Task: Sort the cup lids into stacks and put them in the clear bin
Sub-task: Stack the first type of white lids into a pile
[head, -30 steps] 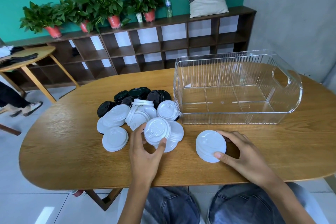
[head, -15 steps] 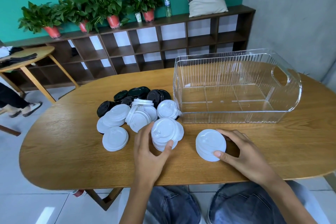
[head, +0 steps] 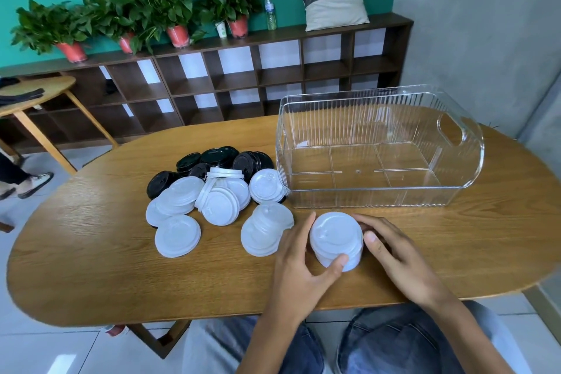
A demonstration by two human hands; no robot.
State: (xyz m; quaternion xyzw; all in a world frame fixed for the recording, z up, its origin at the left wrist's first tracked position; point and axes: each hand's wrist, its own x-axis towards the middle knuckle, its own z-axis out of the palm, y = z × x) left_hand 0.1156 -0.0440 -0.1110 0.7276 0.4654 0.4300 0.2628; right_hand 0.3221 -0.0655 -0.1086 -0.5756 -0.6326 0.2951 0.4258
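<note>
**Materials and Surface Finish**

The oval wooden table [head: 91, 252] shows a visible grain under a smooth, low-sheen coat. The clear ribbed plastic bin [head: 379, 118] is glossy and transparent, with fine vertical ridges on its walls. The round white plastic lids [head: 335, 234] appear smooth and matt to slightly satin. The round black plastic lids [head: 218, 156] are shinier and carry highlights. The dark brown wooden cube shelf [head: 243, 82] looks matt. The grey-and-beige cloth cushion [head: 334, 0] looks soft.
</note>
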